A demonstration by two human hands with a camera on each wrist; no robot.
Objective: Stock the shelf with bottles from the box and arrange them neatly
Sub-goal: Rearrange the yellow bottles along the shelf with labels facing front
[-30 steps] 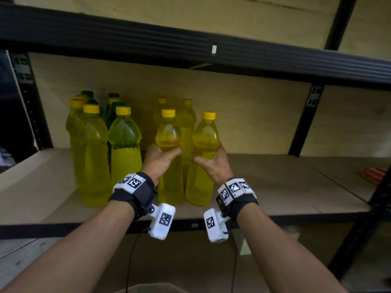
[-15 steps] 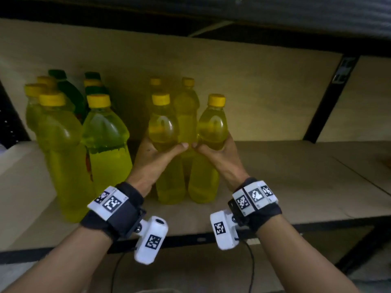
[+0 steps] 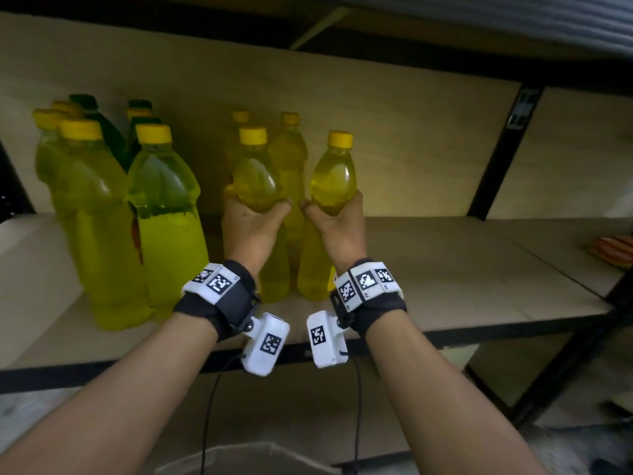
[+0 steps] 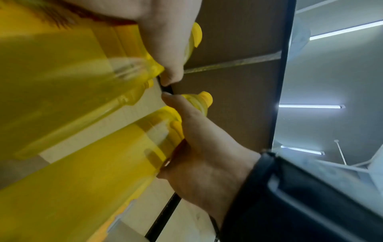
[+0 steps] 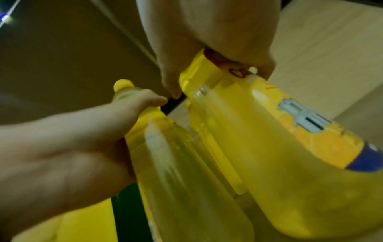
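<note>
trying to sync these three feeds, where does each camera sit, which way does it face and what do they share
Head: worn on the head, facing forward and down at the shelf; shows both forearms, left hand and right hand, each gripping a yellow bottle.
Left wrist: under the left wrist, looking up along the left hand at its bottle; the right hand also shows.
Right wrist: under the right wrist, looking up along the right hand at its bottle; the left hand also shows.
Shared: all three show both hands and both held bottles.

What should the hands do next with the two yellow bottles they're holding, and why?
Probably let go. The left hand and right hand each grip a yellow bottle that seems to stand upright on the shelf, side by side before the back pair.
</note>
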